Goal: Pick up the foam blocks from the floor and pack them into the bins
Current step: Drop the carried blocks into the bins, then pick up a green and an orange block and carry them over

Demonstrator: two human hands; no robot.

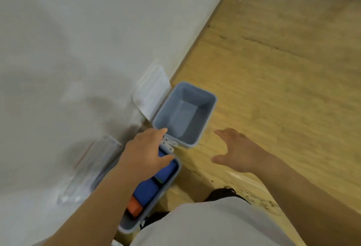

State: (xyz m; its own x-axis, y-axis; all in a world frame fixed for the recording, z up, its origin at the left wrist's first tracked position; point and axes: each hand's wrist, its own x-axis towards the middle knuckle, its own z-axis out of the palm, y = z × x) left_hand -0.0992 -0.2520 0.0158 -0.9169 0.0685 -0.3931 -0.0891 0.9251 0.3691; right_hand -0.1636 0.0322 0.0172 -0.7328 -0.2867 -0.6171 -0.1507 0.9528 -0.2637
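The two bins are standing end to end along the wall [78, 31], running from lower centre to the middle of the frame.

1. The far bin [187, 116], at frame centre, is standing open and holding no blocks. Its clear lid [152, 89] is leaning against the wall just upper left of it.
2. The near bin [168, 186], at lower centre, is holding two blue blocks [146, 189] lying lengthwise and one orange block [134, 207] at its lower end. Its lid [89, 167] is leaning back against the wall at lower left (blurred).
3. White latches [169, 143] are sitting where the two bins meet.

The left hand [148, 148] is hovering over the upper end of the near bin, covering part of the upper blue block. Its fingers are lying straight and together, the thumb is sticking out, and it is holding nothing. The fingertips are reaching the lower corner of the far bin's rim; whether they are touching it cannot be told.

The right hand [236, 148] is hanging palm down over the wooden floor [273, 70], right of the bins and apart from them, with fingers and thumb spread and holding nothing.

A grey garment [195, 224] is filling the bottom centre, with a dark shoe [224, 193] showing above it.
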